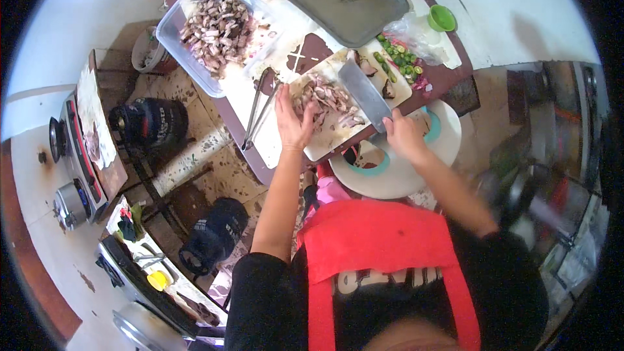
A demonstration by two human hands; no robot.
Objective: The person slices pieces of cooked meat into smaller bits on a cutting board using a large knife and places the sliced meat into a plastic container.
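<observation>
My right hand (404, 135) grips the handle of a cleaver (365, 94), its broad grey blade lying along the right side of a pile of chopped meat (323, 99). The pile rests on a white cutting board (325, 143) near the table's front edge. At the pile's left side is my left hand (296, 122), open, thumb apart from the fingers, fingertips by the meat. Larger dark-edged meat pieces (388, 90) lie on the board to the right of the blade. Metal tongs (257, 109) sit just left of my left hand.
A clear plastic tub (170, 36) of chopped meat stands at the far left. Behind the board is a dark tray (351, 23). Cut green peppers (404, 58) and a green cup (441, 18) are at the right. A white stool (448, 127) stands against the table's front.
</observation>
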